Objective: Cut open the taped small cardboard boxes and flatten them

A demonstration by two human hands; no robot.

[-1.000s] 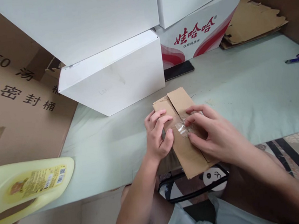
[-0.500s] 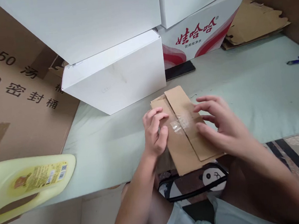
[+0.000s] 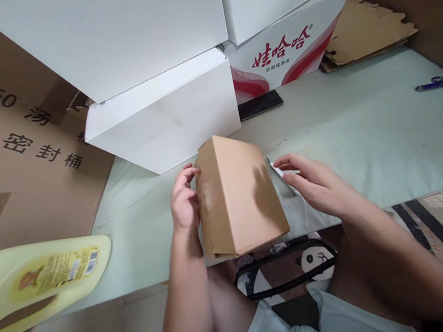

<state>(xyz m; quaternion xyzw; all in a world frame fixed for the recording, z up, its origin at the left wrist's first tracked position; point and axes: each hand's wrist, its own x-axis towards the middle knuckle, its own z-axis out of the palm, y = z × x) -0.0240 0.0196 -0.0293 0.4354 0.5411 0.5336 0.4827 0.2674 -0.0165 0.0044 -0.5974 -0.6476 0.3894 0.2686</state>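
A small brown cardboard box (image 3: 251,194) stands tilted up on the table in front of me, a taped seam (image 3: 208,196) facing left. My left hand (image 3: 185,198) grips it at that taped side, fingers curled against the cardboard. To the right of the box, my right hand (image 3: 309,181) is off the cardboard, its fingers stretched and apart. Close by those fingertips lies a slim white tool (image 3: 279,171) with a dark thin tip, partly covered by the hand; its exact kind is unclear.
White cartons (image 3: 162,124) are stacked at the back, with a black phone (image 3: 260,105) at their foot. A yellow bottle (image 3: 70,264) lies at the left edge. Blue-handled scissors (image 3: 435,84) and flattened cardboard (image 3: 369,31) are on the right.
The box has been turned up onto its side, its taped face swinging left with my left hand. My right hand has come off it, and the white tool is now uncovered.
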